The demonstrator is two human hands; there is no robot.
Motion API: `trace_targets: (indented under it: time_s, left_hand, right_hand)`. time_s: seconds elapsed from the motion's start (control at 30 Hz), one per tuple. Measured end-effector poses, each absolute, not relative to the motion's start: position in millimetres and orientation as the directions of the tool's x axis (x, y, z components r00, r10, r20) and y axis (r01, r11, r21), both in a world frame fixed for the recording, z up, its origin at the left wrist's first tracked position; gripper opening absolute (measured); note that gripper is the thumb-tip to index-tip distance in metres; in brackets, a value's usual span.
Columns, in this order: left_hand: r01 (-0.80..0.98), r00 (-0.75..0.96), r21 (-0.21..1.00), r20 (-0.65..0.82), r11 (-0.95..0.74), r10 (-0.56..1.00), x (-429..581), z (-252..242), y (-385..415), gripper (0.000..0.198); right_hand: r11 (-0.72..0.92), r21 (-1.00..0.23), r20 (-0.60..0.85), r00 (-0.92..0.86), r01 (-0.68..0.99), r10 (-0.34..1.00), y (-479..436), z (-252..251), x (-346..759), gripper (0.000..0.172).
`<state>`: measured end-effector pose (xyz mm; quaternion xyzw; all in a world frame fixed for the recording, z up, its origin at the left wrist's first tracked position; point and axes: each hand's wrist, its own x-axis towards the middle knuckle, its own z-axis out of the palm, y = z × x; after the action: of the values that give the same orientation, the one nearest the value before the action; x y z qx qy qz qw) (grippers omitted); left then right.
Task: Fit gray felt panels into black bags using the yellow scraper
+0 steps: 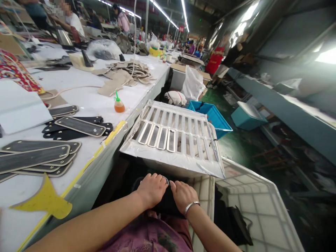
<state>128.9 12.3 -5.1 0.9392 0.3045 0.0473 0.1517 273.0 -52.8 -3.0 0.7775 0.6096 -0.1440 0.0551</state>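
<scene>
My left hand (152,190) and my right hand (183,196) are close together above my lap, fingers curled, thumbs nearly meeting. A small piece with a pale, shiny edge (166,180) shows between them; most of it is hidden by the fingers. Dark material lies beneath both hands. Just beyond them, a white slotted rack (170,162) holds several dark strips with pale borders (171,140) side by side in its front row.
To the left, a white table (86,101) bears dark strap pieces (34,157), a yellow piece (44,201) and an oil bottle (119,106). A white crate (257,196) stands at right, a blue bin (214,117) beyond the rack. People are in the background.
</scene>
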Motion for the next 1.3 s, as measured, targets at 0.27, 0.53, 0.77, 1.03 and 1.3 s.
trace_targets:
  time_s: [0.27,0.53,0.77,1.03,1.3]
  left_hand:
    - [0.639,0.76,0.268,-0.072,-0.721,0.646,139.6,-13.6,13.1,0.036]
    - [0.61,0.788,0.337,-0.168,-0.717,0.592,128.0,2.1,16.8,0.037]
    - [0.627,0.776,0.535,-0.365,-0.566,0.515,76.1,16.1,56.6,0.045]
    - [0.647,0.759,0.651,-0.495,-0.398,0.423,59.2,20.6,59.8,0.048]
    - [0.672,0.73,0.636,-0.485,-0.379,0.482,60.3,7.7,55.8,0.062]
  right_hand:
    - [-0.303,-0.113,-0.321,0.254,0.946,0.912,-49.8,-13.7,279.6,0.065]
    - [-0.248,-0.168,-0.268,0.198,0.954,0.943,-65.3,7.5,279.6,0.058]
    - [-0.283,-0.371,-0.422,0.111,0.885,0.9,-70.6,11.9,314.1,0.061]
    - [-0.442,-0.381,-0.503,0.219,0.812,0.836,-109.6,12.0,372.9,0.042]
    - [-0.44,-0.41,-0.538,0.178,0.799,0.824,-110.2,9.1,368.2,0.055]
